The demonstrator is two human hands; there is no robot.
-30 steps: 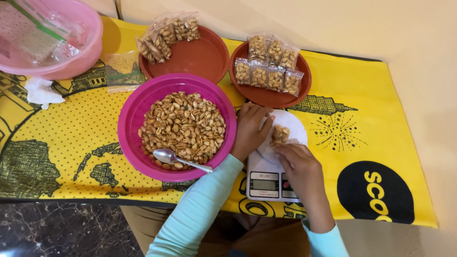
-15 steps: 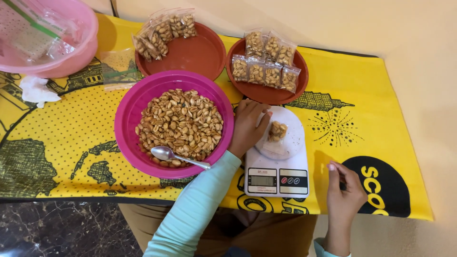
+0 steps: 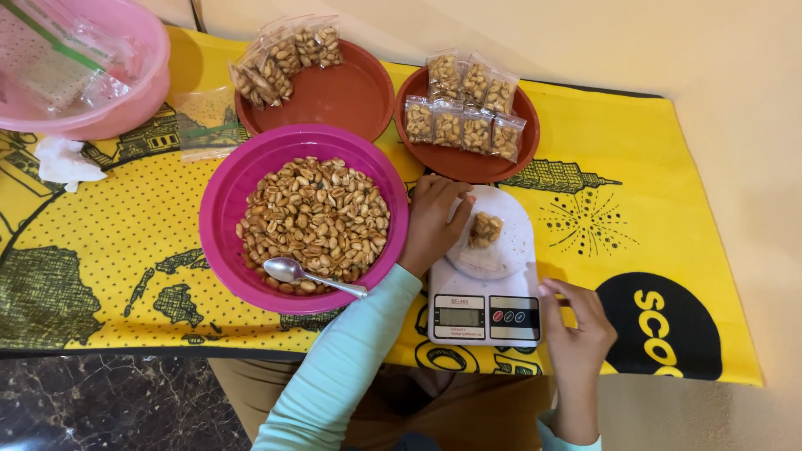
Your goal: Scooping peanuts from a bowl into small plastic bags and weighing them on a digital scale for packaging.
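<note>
steadying peanut bag [image 3: 485,230] with left hand [image 3: 432,224]

We see a magenta bowl [image 3: 225,209] full of roasted peanuts [image 3: 316,219], with a metal spoon [image 3: 311,276] resting at its near edge. Behind it sit two brown plates: the left plate [image 3: 342,93] carries a few filled packets [image 3: 282,60] at its far left rim, the right plate [image 3: 468,165] holds two rows of packets [image 3: 464,104]. A pale pink tub [image 3: 109,117] with clear bags stands far left, a crumpled tissue [image 3: 63,160] just beside it. A yellow printed cloth [image 3: 643,167] covers the surface.
</note>
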